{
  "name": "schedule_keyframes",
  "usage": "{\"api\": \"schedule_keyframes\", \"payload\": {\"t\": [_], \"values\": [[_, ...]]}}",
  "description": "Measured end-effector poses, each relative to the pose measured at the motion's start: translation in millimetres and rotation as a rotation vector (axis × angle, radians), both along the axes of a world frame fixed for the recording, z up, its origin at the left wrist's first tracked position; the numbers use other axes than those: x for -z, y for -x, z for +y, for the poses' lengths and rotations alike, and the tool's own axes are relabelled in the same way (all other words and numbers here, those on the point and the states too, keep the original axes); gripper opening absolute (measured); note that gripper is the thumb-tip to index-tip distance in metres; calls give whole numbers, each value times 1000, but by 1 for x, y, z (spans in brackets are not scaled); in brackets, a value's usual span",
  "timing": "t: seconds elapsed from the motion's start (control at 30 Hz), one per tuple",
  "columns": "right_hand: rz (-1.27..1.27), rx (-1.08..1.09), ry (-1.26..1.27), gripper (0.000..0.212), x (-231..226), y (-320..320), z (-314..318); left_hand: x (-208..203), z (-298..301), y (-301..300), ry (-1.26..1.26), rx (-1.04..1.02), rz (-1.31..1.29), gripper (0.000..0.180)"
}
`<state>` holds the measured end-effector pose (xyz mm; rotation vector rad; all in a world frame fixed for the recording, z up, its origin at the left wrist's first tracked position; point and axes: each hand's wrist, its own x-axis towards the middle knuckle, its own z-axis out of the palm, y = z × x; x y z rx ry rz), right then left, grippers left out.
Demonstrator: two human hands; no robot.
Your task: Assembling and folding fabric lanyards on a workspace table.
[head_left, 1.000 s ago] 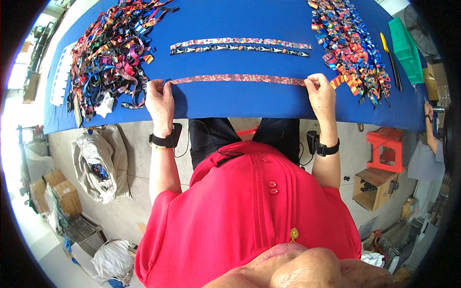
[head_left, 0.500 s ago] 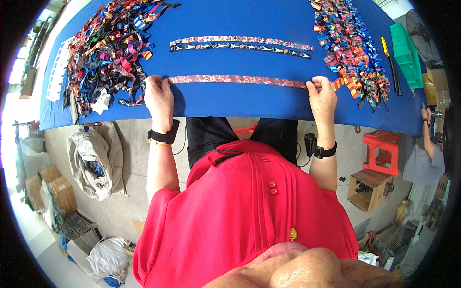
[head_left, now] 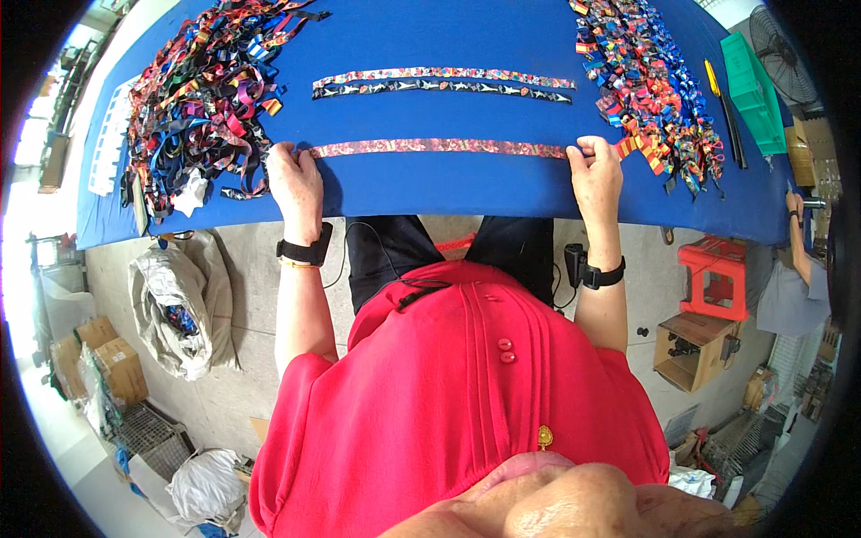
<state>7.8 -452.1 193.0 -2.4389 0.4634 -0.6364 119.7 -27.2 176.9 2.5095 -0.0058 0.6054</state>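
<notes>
A pinkish-red patterned ribbon strap [head_left: 439, 146] stretches straight across the blue cloth in front of me. At its left end my left hand [head_left: 296, 179] is closed, its thumb and fingers pinching the strap. My right hand [head_left: 595, 179] is at the other end, with the thumb and bent forefinger on the strap's tip. Beyond it lie two more straps side by side, a white-and-red floral one [head_left: 444, 73] and a black one with white figures [head_left: 439, 87].
A tangled heap of colourful straps [head_left: 202, 99] covers the table's left side. More bundled straps [head_left: 655, 90] lie right, beside a yellow-and-black tool [head_left: 713, 79] and green bin [head_left: 753, 94]. A red stool [head_left: 713, 278] stands below. Another person's arm [head_left: 796, 233] shows far right.
The right forefinger has lifted and bent slightly at the strap's end. The left hand keeps its hold. The whole view has shifted a little.
</notes>
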Motion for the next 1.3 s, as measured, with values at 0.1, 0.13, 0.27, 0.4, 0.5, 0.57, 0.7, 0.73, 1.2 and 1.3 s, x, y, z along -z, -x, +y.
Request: {"api": "schedule_keyframes", "payload": {"t": [0.1,0.13,0.27,0.4,0.5,0.57,0.7,0.73,1.2,1.3], "values": [[-36,-3,13,27,-3,4,4,-5,0,5,-75,-26,-144,26],[-74,0,17,28,-6,6,7,-10,-3,10,-78,-29,-144,26],[-33,-7,133,29,-21,19,19,-33,-26,35,-241,78,-93,35],[-100,-227,132,27,-34,16,56,-40,-65,64,-301,302,-123,45],[-152,-412,210,30,-33,6,84,-30,-83,72,-332,391,-26,56],[-138,-486,214,35,-25,2,98,-24,-88,73,-353,413,16,59],[-104,-494,284,37,-14,-3,108,-18,-90,79,-395,427,103,59],[-94,-490,307,37,-13,-4,108,-17,-90,79,-394,431,106,59],[-150,-509,301,33,-5,-12,105,-17,-90,72,-431,429,95,60],[-156,-512,289,34,-4,-14,105,-19,-90,71,-440,425,102,60]]}}
